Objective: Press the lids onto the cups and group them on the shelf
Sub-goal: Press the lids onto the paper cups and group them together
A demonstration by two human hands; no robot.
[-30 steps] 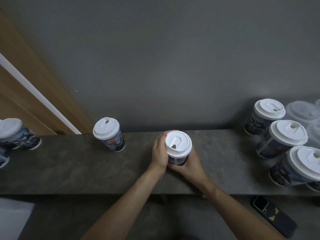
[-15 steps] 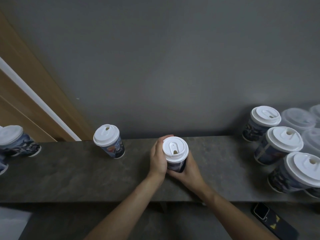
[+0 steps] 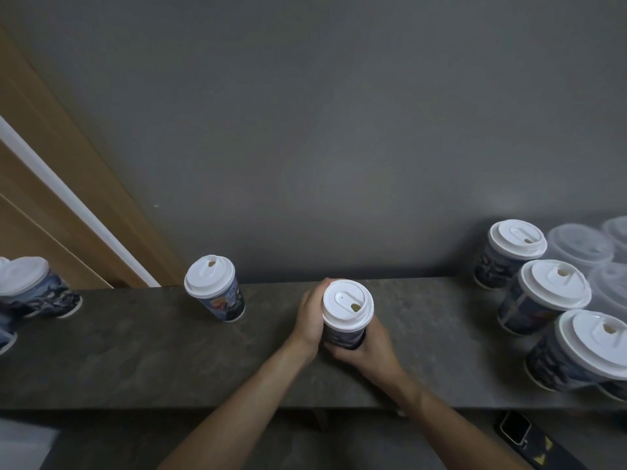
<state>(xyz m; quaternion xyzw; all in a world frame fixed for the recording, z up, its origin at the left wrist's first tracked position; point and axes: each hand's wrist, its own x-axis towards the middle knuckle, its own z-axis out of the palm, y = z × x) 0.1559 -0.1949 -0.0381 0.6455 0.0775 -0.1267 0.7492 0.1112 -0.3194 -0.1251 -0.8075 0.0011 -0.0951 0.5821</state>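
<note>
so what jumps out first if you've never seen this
The left hand and right hand wrap a white-lidded cup at the middle of the dark shelf. At the right end a cluster of lidded cups crowds together, while a lone cup stands apart to the left.

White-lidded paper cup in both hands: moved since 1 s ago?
Yes: the white-lidded paper cup turned in place, sip hole swinging left to right; gap to the lone white-lidded printed cup unchanged.

White lids (image 3: 347,305) top dark printed cups (image 3: 345,336) on mottled grey-brown shelf (image 3: 142,354).
</note>
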